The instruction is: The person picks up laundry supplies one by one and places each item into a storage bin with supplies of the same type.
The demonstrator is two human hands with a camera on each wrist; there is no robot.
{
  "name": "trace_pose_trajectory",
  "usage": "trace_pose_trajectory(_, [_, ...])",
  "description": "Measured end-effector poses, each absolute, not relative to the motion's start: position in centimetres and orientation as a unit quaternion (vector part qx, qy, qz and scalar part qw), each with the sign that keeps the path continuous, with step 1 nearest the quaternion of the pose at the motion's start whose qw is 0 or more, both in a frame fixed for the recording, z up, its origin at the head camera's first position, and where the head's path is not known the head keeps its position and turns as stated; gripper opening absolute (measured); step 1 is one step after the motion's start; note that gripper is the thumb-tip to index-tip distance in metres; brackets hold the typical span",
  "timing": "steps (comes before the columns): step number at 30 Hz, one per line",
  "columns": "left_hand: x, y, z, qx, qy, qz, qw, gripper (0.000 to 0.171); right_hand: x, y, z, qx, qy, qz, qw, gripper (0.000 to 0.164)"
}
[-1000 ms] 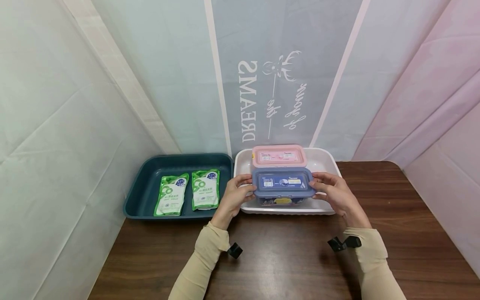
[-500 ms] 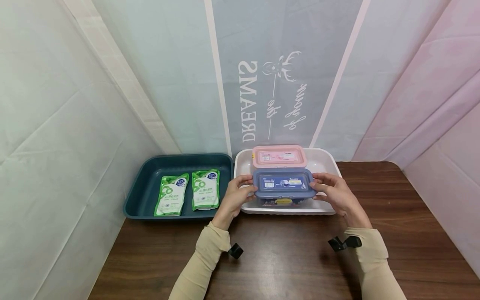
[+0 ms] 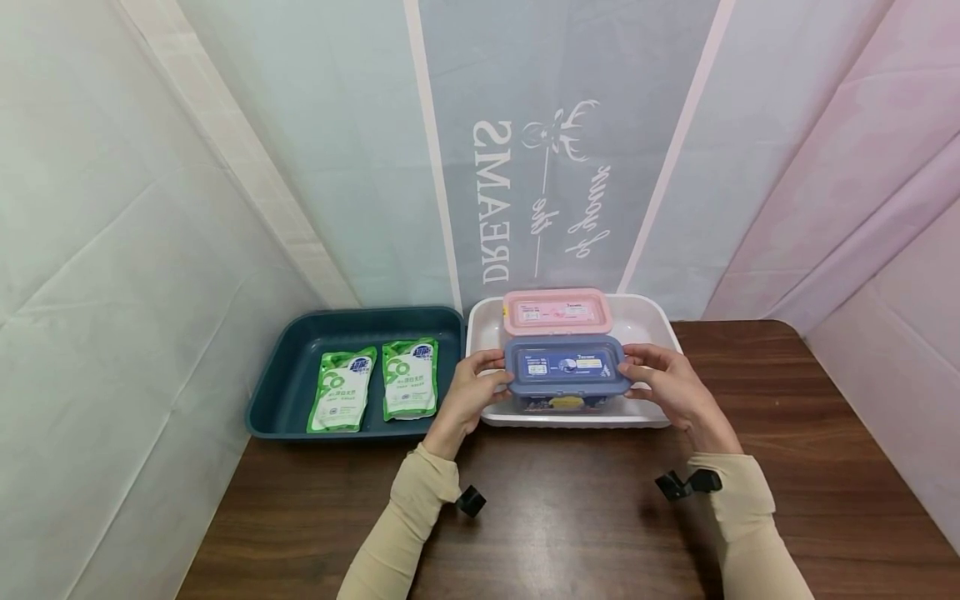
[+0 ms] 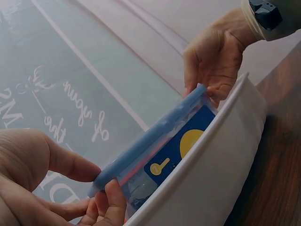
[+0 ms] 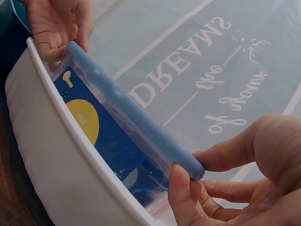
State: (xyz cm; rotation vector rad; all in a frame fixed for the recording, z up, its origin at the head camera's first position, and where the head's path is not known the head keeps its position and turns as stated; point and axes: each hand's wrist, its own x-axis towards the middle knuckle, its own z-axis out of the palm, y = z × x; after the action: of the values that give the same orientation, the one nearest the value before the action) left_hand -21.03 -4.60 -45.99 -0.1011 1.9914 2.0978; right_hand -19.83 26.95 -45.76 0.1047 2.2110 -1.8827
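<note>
A clear food container with a blue lid [image 3: 568, 365] sits in the front half of the white tray [image 3: 649, 323]. My left hand [image 3: 471, 392] pinches the left end of its lid rim, thumb on one side and fingers curled beneath. At the opposite end my right hand [image 3: 670, 385] grips the rim the same way. Both wrist views show a dark blue label [image 5: 96, 120] with yellow shapes on the container's front. Behind it, in the same tray, lies a second container with a pink lid [image 3: 557, 312]. The base of the blue-lidded container is hidden by the tray wall.
To the left, touching or nearly touching the white tray, stands a dark teal tray [image 3: 300, 333] holding two green and white pouches [image 3: 343, 390] [image 3: 410, 379]. Both trays rest on a brown wooden table [image 3: 555, 508]. A printed curtain [image 3: 360, 167] rises right behind them.
Both hands keep their hold on the blue-lidded container, which stays in place. The whole head view shifts very slightly; nothing else has visibly moved.
</note>
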Motion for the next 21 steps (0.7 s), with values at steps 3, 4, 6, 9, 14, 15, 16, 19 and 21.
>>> trace_pose_trajectory(3, [-21.04, -4.63, -45.99, -0.032, 0.683, 0.719, 0.125, 0.045, -19.87, 26.98, -45.77, 0.035, 0.757, -0.642, 0.118, 0.058])
trace_pose_trajectory(4, [-21.07, -4.65, -45.98, -0.032, 0.683, 0.719, 0.126, 0.045, -19.88, 26.99, -45.77, 0.035, 0.757, -0.642, 0.118, 0.057])
trace_pose_trajectory(6, [-21.09, -4.68, -45.96, -0.029, 0.686, 0.716, 0.129, 0.046, -19.90, 26.98, -45.76, 0.035, 0.756, -0.643, 0.117, 0.057])
trace_pose_trajectory(9, [-21.14, -4.75, -45.94, -0.024, 0.689, 0.713, 0.132, 0.047, -19.95, 26.92, -45.75, 0.036, 0.755, -0.645, 0.116, 0.055])
trace_pose_trajectory(14, [-21.14, -4.93, -46.09, -0.013, 0.693, 0.708, 0.135, 0.048, -20.06, 26.78, -45.85, 0.042, 0.753, -0.647, 0.113, 0.052])
trace_pose_trajectory(15, [-21.12, -4.97, -46.13, -0.012, 0.695, 0.706, 0.136, 0.047, -20.06, 26.76, -45.88, 0.042, 0.753, -0.646, 0.113, 0.053])
trace_pose_trajectory(16, [-21.12, -5.00, -46.17, -0.010, 0.698, 0.703, 0.136, 0.047, -20.04, 26.74, -45.91, 0.041, 0.755, -0.645, 0.113, 0.053])
trace_pose_trajectory(19, [-21.10, -5.09, -46.30, -0.003, 0.708, 0.692, 0.137, 0.047, -19.99, 26.74, -46.01, 0.036, 0.761, -0.638, 0.111, 0.052])
trace_pose_trajectory(21, [-20.99, -5.16, -46.26, 0.003, 0.716, 0.684, 0.136, 0.047, -19.96, 26.78, -46.10, 0.029, 0.767, -0.632, 0.110, 0.052])
